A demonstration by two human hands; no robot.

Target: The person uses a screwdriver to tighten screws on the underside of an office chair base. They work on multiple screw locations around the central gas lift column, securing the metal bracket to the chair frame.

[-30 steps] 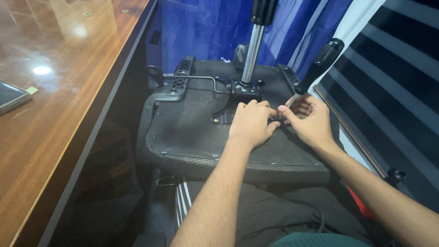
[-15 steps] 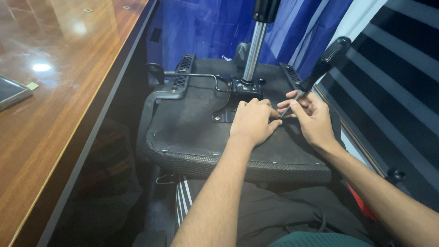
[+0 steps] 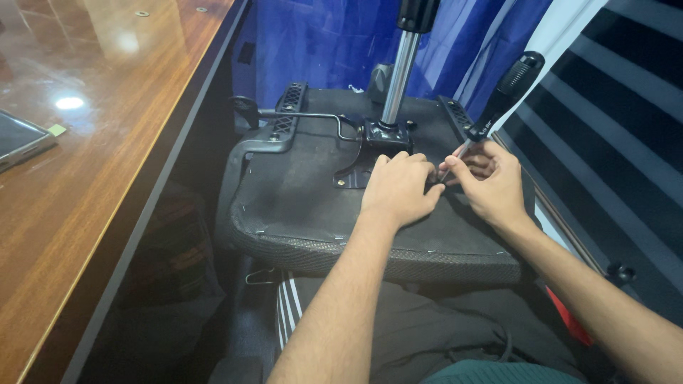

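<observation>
Can't see the tip, it's buried behind the left hand [image 3: 398, 188] resting curled on the upturned black fabric chair seat [image 3: 299, 199]. Right hand [image 3: 491, 186] pinches the black-handled screwdriver [image 3: 498, 99] shaft, handle angled up.

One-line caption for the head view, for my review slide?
Both hands, left hand and right hand, guide a black-handled screwdriver onto the underside of an overturned office chair seat beside a wooden desk.

Office: wooden desk [image 3: 85, 178], upturned swivel chair [image 3: 313, 206]
</observation>
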